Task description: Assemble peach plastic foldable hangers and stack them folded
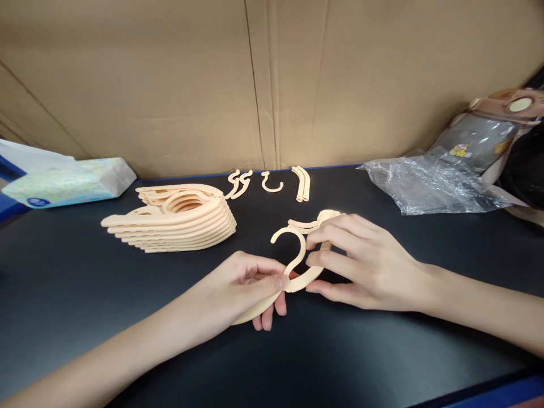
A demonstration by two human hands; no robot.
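Observation:
My left hand (250,286) is closed round one arm of a peach plastic hanger (293,266), pinching it at the base of its hook. My right hand (361,263) grips the hanger's other arm with curled fingers, just right of the hook. The hook curls upward between both hands. More peach hanger pieces (304,224) lie just behind my right fingers, partly hidden. A stack of finished peach hangers (178,218) rests to the left on the dark table (85,283).
Loose hooks (238,182), a single hook (271,182) and curved arm pieces (302,182) lie along the table's far edge. A tissue pack (68,181) sits far left, crumpled clear plastic (425,184) and a bag (488,133) far right. A cardboard wall (255,79) stands behind.

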